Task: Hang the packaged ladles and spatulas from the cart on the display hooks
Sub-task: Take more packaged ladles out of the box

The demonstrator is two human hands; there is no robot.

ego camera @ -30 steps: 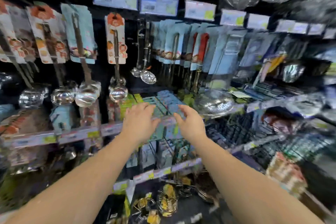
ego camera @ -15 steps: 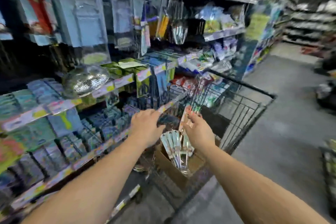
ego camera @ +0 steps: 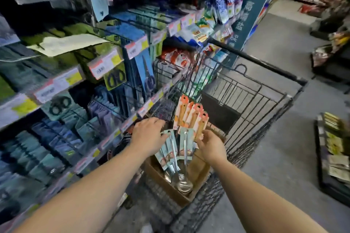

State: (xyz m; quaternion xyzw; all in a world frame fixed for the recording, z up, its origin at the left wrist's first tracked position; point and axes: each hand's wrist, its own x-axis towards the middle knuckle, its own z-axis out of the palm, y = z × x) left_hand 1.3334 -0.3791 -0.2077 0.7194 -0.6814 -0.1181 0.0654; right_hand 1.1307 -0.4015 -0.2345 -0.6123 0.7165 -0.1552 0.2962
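A black wire cart [ego camera: 251,98] stands beside the shelving. Inside it, a brown cardboard box [ego camera: 197,174] holds packaged ladles: several with blue-green cards [ego camera: 186,143] and several with orange cards [ego camera: 191,117] standing upright, steel bowls [ego camera: 182,183] down in the box. My left hand [ego camera: 149,136] reaches over the box, its fingers touching the top of a blue-green card. My right hand [ego camera: 210,147] is at the orange cards, fingers curled against their lower part. Whether either hand has a firm hold is unclear.
Shelving [ego camera: 79,81] on the left carries hooks with packaged scissors and blue and green packs behind price tags. The aisle floor [ego camera: 284,138] opens to the right. A low display rack [ego camera: 333,153] stands at the right edge.
My view swung right from the hanging ladle display to the cart. Both hands dropped from the shelf to the box of packaged ladles and now touch the cards.
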